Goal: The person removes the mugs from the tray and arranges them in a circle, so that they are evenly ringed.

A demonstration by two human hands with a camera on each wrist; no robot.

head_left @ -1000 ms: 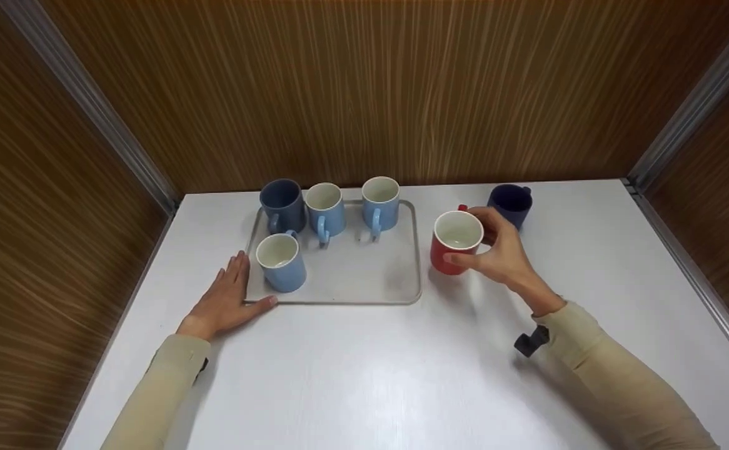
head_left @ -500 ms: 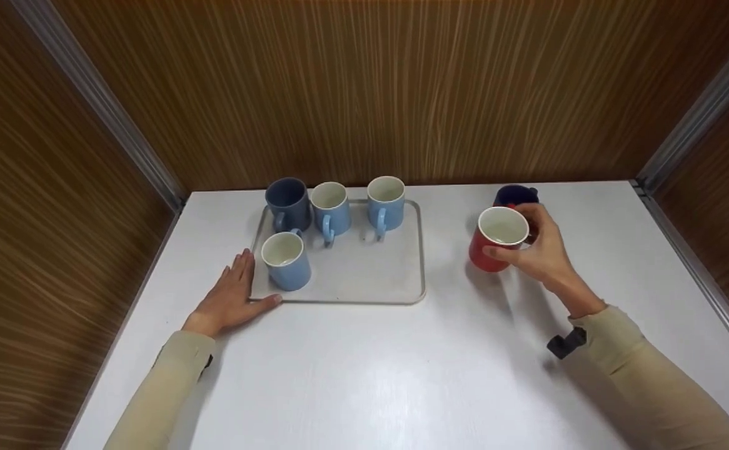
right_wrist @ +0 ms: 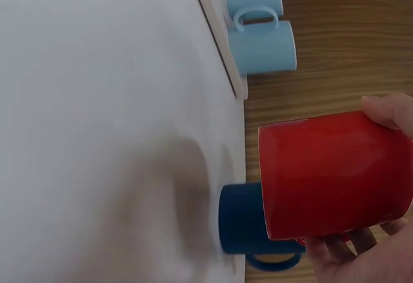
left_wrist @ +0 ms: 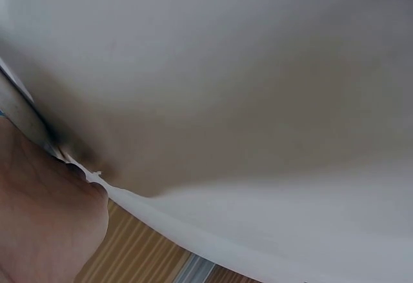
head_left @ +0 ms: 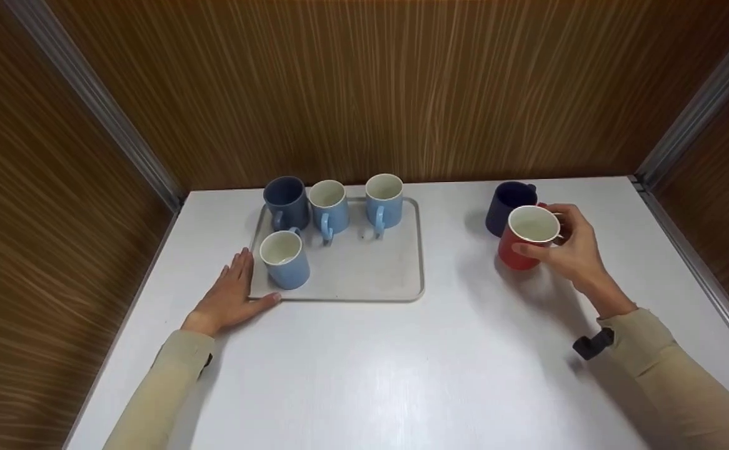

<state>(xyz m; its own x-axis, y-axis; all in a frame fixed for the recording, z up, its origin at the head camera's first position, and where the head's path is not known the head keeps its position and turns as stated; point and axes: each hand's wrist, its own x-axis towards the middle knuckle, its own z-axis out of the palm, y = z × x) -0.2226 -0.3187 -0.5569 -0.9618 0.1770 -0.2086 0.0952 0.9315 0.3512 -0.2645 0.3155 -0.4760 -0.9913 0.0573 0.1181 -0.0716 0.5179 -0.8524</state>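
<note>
My right hand (head_left: 571,247) grips a red mug (head_left: 519,250) with a white inside, thumb on its near side and fingers round the back. In the right wrist view the red mug (right_wrist: 335,173) hangs above the white table, its shadow apart from it. Just behind it stands a dark blue mug (head_left: 503,209), partly covered by the red one. My left hand (head_left: 230,297) lies with straight fingers along the left edge of a pale tray (head_left: 364,275), thumb at its front corner. Closest to that hand on the tray is a light blue mug (head_left: 289,269).
At the tray's back stand a grey-blue mug (head_left: 287,209) and two light blue mugs, one left (head_left: 332,215) and one right (head_left: 386,209). A wood-grain panel (head_left: 402,94) rises behind the white table (head_left: 364,369), with side panels left and right.
My right hand has carried the red mug to the right, away from the tray and across in front of the dark blue mug. The left hand has stayed at the tray's edge.
</note>
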